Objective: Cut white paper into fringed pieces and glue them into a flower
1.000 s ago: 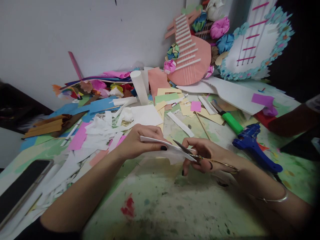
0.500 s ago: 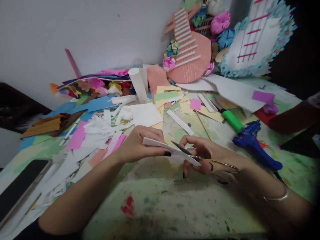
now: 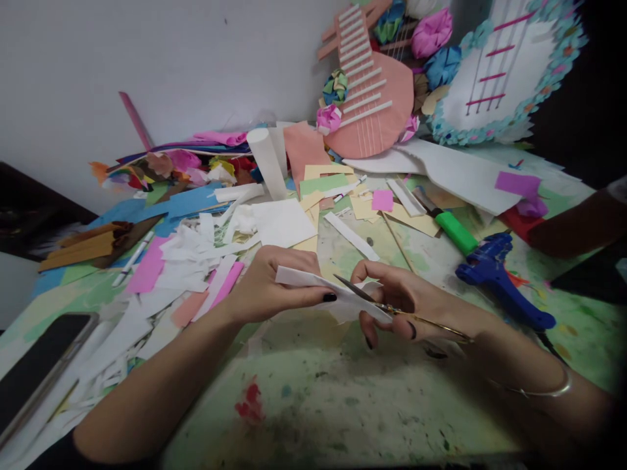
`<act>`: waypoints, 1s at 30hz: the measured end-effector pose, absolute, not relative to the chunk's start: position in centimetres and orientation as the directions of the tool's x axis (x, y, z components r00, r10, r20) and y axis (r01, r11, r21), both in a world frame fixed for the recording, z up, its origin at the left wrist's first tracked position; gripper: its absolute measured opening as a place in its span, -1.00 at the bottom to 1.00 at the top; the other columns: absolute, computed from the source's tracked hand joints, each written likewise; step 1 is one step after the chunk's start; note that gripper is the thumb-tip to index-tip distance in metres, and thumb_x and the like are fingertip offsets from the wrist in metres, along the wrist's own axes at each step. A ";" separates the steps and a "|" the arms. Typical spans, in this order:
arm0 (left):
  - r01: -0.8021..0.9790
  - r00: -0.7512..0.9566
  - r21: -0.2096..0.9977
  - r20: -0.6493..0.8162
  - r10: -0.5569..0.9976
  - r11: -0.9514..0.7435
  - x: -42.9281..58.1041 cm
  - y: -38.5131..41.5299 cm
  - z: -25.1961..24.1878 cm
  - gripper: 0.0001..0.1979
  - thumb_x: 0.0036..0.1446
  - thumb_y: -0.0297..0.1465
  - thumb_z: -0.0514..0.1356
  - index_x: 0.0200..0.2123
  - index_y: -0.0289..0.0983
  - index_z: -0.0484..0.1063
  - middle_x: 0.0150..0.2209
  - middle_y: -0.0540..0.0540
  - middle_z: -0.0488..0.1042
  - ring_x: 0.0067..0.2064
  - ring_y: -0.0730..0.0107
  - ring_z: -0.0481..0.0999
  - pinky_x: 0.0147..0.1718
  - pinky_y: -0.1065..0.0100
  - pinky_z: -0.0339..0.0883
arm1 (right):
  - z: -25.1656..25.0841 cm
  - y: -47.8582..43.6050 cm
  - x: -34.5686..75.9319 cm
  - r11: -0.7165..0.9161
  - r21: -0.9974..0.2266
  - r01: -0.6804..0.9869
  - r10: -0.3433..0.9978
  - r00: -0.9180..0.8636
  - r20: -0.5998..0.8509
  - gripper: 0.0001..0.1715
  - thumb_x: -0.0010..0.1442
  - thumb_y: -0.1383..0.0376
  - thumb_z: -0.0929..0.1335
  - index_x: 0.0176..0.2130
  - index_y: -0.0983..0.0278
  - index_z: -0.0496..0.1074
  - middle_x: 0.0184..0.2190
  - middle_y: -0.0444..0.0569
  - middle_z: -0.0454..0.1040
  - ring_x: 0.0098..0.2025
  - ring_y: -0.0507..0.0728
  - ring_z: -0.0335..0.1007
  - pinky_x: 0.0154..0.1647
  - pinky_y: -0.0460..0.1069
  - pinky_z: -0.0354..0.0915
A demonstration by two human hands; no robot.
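My left hand (image 3: 281, 284) pinches a piece of white paper (image 3: 298, 277) between thumb and fingers, above the near part of the table. The paper reaches rightward to my right hand (image 3: 404, 300), whose fingers are wrapped round the handles of a pair of scissors (image 3: 360, 290) with dark blades and gold-coloured handles. The blades lie across the paper and point left toward my left thumb. Part of the handles is hidden by my right fingers. A loose white strip (image 3: 353, 235) lies on the table beyond my hands.
White paper scraps (image 3: 186, 251) and a phone (image 3: 44, 365) lie at left. A blue glue gun (image 3: 504, 277) and a green-handled knife (image 3: 453, 230) are at right. Behind stand a white roll (image 3: 266, 163), a pink paper instrument (image 3: 377, 104) and a white flower-edged one (image 3: 490, 85).
My hands stay in nearly the same place, with the scissors still across the paper. The lower part of the paper has shifted slightly, and the camera view has moved a little.
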State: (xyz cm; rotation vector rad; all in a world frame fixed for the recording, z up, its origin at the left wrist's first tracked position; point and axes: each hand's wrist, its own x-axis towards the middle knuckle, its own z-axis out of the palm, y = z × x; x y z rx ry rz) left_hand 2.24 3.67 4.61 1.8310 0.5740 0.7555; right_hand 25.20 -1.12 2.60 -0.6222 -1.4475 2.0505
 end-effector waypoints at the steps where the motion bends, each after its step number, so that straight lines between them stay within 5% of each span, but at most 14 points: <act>1: 0.037 0.691 0.933 0.236 0.683 -0.359 2.3 3.6 4.7 -0.96 -0.04 -0.51 0.33 -0.50 -0.33 0.54 -0.56 -0.05 0.43 -0.48 0.46 0.36 -0.46 0.37 0.29 | 2.7 -1.1 25.2 -0.271 -0.949 -0.163 0.666 -0.743 -0.063 -0.30 -0.10 -0.02 0.50 -0.16 0.32 0.20 -0.46 -0.13 0.41 -0.43 -0.04 0.29 -0.45 -0.15 0.18; 15: 0.020 0.720 0.931 0.240 0.651 -0.364 2.2 3.8 5.0 -0.95 -0.07 -0.54 0.34 -0.52 -0.31 0.55 -0.58 -0.05 0.44 -0.49 0.46 0.37 -0.46 0.36 0.31 | 1.7 -0.9 25.5 -0.351 -0.926 -0.138 0.669 -0.729 -0.145 -0.36 -0.13 0.14 0.55 -0.20 0.28 0.20 -0.58 -0.16 0.48 -0.59 -0.05 0.32 -0.65 -0.22 0.08; 30: 0.036 0.712 0.925 0.241 0.659 -0.378 2.1 3.9 5.1 -0.89 -0.04 -0.43 0.34 -0.54 -0.34 0.54 -0.59 -0.11 0.45 -0.50 0.44 0.36 -0.47 0.34 0.32 | 1.1 -1.2 25.5 -0.452 -0.888 -0.088 0.653 -0.711 -0.262 -0.42 -0.07 0.25 0.52 -0.16 0.23 0.19 -0.74 -0.33 0.37 -0.81 -0.12 -0.03 -0.78 -0.20 -0.05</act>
